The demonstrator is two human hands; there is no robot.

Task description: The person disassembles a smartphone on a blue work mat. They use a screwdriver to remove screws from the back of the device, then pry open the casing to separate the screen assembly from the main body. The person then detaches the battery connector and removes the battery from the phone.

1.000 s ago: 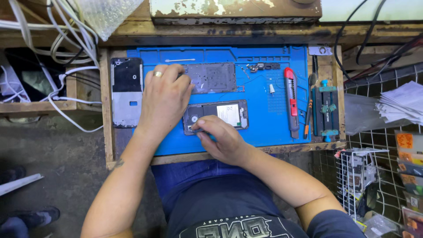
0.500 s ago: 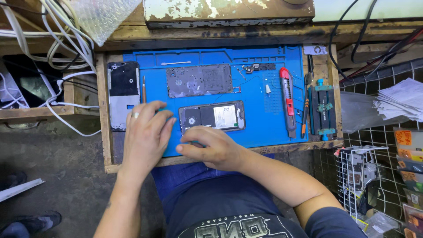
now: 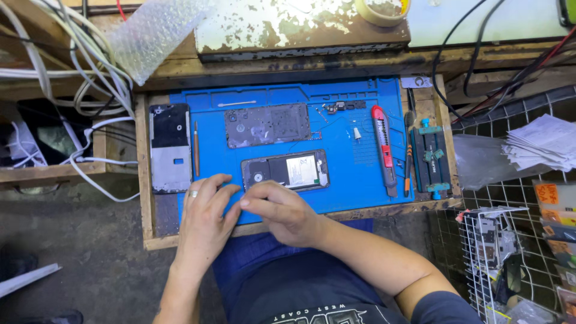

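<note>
Where the blue mat [image 3: 360,192] meets the near edge of the wooden bench [image 3: 144,228], both hands rest together — the left hand [image 3: 204,219] flat with fingers spread and empty, the right hand [image 3: 279,210] loosely curled, fingertips touching the left; whether they pinch anything I cannot tell. Just beyond lies an opened phone [image 3: 285,170]. Farther back sits a back cover [image 3: 267,125], a frame [image 3: 170,147] at left, a red knife [image 3: 383,147] at right. White cables [image 3: 72,66] and a rusty slab [image 3: 300,27] lie beyond.
</note>
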